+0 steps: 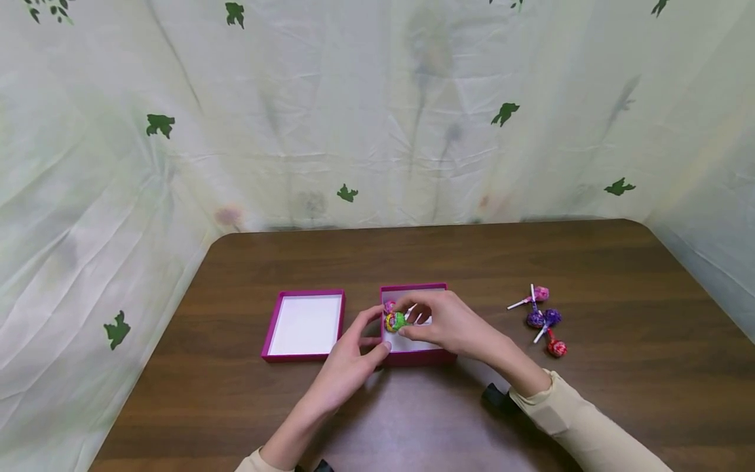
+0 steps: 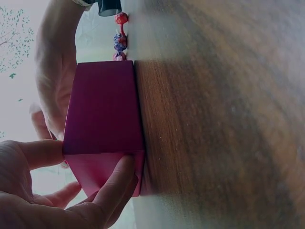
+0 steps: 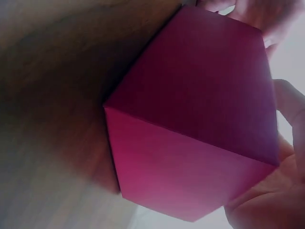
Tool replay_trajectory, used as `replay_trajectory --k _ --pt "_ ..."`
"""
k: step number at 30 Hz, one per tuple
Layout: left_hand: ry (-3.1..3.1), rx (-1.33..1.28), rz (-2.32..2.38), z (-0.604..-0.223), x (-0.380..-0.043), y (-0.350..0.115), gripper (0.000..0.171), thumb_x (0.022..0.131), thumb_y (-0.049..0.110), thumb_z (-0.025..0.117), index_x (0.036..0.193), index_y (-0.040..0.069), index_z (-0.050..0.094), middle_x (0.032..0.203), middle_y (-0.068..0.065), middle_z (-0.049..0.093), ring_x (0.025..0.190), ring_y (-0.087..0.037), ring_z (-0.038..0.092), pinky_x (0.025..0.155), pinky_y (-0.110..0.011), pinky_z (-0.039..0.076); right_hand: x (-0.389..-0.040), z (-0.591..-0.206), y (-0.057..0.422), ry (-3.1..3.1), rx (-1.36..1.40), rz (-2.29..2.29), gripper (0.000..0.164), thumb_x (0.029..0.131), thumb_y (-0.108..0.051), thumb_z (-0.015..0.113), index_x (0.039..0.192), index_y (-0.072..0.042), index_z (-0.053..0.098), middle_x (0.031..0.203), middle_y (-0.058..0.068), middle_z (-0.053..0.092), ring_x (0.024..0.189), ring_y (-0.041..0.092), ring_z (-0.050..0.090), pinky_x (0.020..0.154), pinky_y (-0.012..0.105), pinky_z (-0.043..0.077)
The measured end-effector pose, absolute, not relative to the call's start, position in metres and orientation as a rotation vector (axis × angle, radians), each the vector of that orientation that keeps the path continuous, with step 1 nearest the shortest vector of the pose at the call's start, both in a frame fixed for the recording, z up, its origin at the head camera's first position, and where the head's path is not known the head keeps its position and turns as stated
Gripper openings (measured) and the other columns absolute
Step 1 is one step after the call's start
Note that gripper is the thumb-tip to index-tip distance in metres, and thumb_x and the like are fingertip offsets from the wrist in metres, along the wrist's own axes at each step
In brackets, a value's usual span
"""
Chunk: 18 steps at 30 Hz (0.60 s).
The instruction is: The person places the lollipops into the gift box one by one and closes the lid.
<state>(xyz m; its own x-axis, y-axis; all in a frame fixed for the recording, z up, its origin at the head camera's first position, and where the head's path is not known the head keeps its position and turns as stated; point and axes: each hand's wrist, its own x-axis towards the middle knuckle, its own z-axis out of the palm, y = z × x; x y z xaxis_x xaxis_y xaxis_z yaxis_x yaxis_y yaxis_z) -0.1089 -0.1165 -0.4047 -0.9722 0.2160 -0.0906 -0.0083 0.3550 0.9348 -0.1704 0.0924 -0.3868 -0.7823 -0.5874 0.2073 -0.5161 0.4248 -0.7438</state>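
**Right hand (image 1: 451, 321) pinching a green-and-yellow lollipop (image 1: 396, 321) over a magenta box (image 1: 420, 358)**

At the centre of the frame in the head view, the right hand's grip is pinching the green-and-yellow lollipop between thumb and fingers, within the box's rim near its left wall. A pink-and-purple lollipop (image 1: 390, 306) is sitting just beyond it, at the same wall. The left hand (image 1: 352, 357) is bracing the box, its grip spreading: the thumb is touching the near left corner and other fingers are resting against the left wall, as the left wrist view is showing.

Left of centre, a shallow magenta lid (image 1: 303, 326) is lying with its white inside facing up. Toward the right of the frame, a pink lollipop (image 1: 541, 294), two purple lollipops (image 1: 552, 317) and a red lollipop (image 1: 557, 348) are lying clustered on the brown wooden table (image 1: 649, 367). A pale, leaf-patterned curtain (image 1: 366, 98) is hanging behind.
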Motion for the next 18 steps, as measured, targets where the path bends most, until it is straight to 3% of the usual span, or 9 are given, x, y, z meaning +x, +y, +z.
replay_trajectory --k 7,18 --pt "2.408 0.215 1.698 -0.405 -0.109 -0.116 0.054 0.095 0.016 0.063 0.145 0.024 0.044 0.146 -0.002 0.046 0.115 -0.030 0.059 0.078 -0.039 0.055 -0.175 -0.387 0.085 2.636 -0.965 -1.134 0.023 0.078 -0.009 0.079 0.097 -0.020 0.071 0.081 -0.013 0.065 0.075 0.005 0.061 0.067 0.026 0.052" --pt "2.389 0.210 1.711 -0.405 -0.108 -0.117 0.055 0.095 0.016 0.064 0.145 0.027 0.044 0.147 0.003 0.044 0.115 -0.028 0.060 0.079 -0.039 0.055 -0.182 -0.387 0.076 2.643 -1.019 -0.837 0.019 0.080 -0.015 0.078 0.095 -0.025 0.073 0.079 -0.018 0.064 0.076 0.002 0.059 0.070 0.027 0.049"
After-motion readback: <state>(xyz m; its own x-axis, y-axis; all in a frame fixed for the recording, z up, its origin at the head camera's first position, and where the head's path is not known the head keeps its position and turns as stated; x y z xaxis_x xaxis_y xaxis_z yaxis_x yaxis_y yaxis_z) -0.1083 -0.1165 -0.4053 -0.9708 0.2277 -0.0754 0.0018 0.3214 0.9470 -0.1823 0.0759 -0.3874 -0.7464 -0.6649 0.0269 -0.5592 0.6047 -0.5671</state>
